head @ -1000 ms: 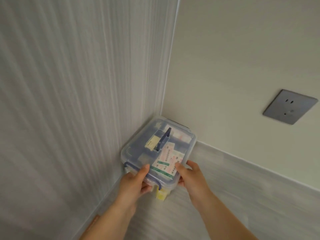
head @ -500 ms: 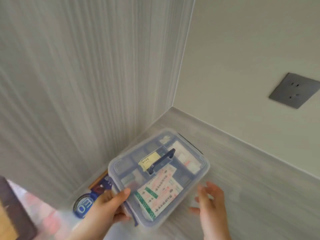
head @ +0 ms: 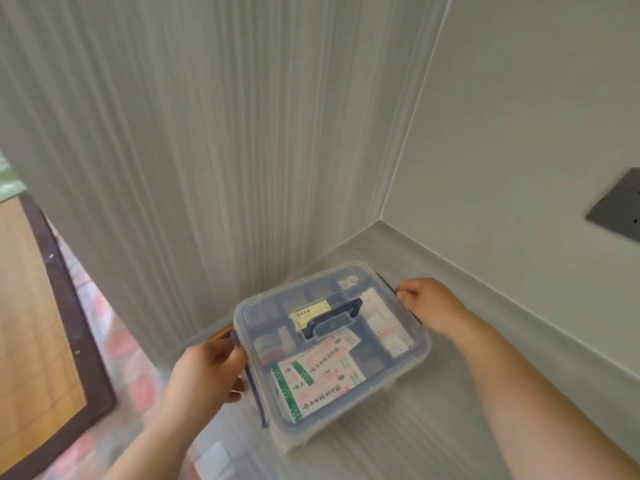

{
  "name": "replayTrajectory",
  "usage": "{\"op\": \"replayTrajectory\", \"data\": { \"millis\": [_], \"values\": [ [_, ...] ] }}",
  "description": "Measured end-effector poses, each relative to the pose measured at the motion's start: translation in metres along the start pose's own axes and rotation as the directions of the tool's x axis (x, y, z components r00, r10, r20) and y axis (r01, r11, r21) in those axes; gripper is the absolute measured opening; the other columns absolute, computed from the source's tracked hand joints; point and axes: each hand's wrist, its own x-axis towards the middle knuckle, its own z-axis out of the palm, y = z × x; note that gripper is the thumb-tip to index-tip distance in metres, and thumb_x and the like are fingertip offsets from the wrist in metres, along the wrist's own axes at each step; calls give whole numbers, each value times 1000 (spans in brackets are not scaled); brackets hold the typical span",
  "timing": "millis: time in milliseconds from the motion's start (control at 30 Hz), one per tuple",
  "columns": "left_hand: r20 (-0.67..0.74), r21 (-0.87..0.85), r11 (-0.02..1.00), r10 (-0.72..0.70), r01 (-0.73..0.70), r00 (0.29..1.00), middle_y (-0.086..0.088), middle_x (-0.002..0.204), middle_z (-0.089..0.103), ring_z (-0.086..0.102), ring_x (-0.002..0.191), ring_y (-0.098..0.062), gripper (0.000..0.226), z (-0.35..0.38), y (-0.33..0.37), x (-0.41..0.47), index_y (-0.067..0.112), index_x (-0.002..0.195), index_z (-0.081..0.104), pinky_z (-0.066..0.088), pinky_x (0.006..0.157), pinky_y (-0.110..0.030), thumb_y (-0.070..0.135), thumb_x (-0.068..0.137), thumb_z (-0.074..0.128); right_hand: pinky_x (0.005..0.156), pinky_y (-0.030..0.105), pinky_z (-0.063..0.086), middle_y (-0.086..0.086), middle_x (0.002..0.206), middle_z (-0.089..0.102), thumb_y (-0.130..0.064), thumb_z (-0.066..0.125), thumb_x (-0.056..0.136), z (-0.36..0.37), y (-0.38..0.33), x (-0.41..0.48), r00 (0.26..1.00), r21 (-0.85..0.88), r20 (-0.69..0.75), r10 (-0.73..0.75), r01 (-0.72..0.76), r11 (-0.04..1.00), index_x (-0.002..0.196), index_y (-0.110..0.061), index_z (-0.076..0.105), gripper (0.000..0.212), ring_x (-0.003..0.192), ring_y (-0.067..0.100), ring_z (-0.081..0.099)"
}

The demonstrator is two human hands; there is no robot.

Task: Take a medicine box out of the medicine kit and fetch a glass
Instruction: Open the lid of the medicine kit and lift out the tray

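The medicine kit (head: 408,358) is a clear plastic box with a dark blue handle (head: 334,317) and blue side latches; its lid is on. It rests on the grey counter (head: 450,427) near the wall corner. Through the lid I see a white medicine box with green and red print (head: 318,379) and other packets. My left hand (head: 207,372) grips the left side at the latch. My right hand (head: 429,303) holds the far right side by the other latch. No glass is in view.
Striped grey wall on the left and a plain wall on the right meet behind the kit. A grey wall socket (head: 620,209) is at the right edge. A dark-framed panel (head: 52,323) and a reddish patterned floor lie beyond the counter's left edge.
The kit has been pulled out of the corner toward me and set on the counter. My right hand moved from the near edge to the far right latch.
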Motion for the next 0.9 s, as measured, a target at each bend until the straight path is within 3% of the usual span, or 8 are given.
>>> {"op": "replayTrajectory", "data": {
  "millis": [100,367,533,600,667,767,833,900],
  "values": [
    [30,60,998,-37,36,999,14,29,58,57,30,-5,39,-2,10,5,31,51,52,49,33,-17,3,79,53,81,35,47,22,105,66,-5,40,85,-6,-8,5,997,-110,79,-22,31,993,98,3,64,28,96,33,60],
    [132,44,991,-131,126,983,0,40,61,60,31,-10,31,-7,18,12,15,56,56,48,31,-16,1,82,48,50,26,38,18,77,63,-19,33,92,-3,-14,10,998,-285,68,-16,35,958,74,0,60,38,70,30,57],
    [279,-412,853,-217,321,935,-6,43,67,64,37,-16,39,-14,-9,5,2,62,65,51,34,-21,-13,84,37,43,23,40,11,61,56,-2,36,86,3,5,15,999,-2,42,26,-26,1000,64,-4,61,33,52,25,52],
    [336,-520,771,-211,367,918,-7,49,70,66,42,-16,43,-15,-23,5,2,65,67,53,37,-21,-12,87,33,35,17,42,10,66,60,1,38,86,9,12,14,995,177,20,99,-101,979,79,-3,66,29,49,17,49],
    [373,-577,716,-196,392,907,-8,54,72,67,45,-16,49,-12,-32,5,4,63,70,55,40,-22,-10,88,31,43,17,45,11,76,63,1,43,86,16,18,13,982,371,36,185,-185,910,89,-2,66,23,54,18,52],
    [409,-585,686,-211,433,888,-9,55,72,68,46,-16,45,-7,-43,3,2,67,67,56,41,-23,-8,91,31,72,37,51,22,85,68,-1,46,85,24,25,14,962,416,69,262,-267,869,102,11,61,26,76,33,62],
    [424,-543,720,-209,432,881,-10,56,72,69,48,-17,41,-5,-47,3,3,70,65,57,44,-24,-6,93,32,97,41,41,27,120,58,-6,45,88,20,22,17,961,335,-69,269,-232,913,117,9,53,33,111,38,54],
    [412,-508,753,-214,418,886,-10,57,72,69,49,-18,36,-5,-49,2,2,75,64,58,45,-25,-6,93,34,103,33,32,17,134,49,-9,48,89,7,11,14,957,325,-241,161,-77,943,125,-2,47,37,124,30,45]
  ]
}}
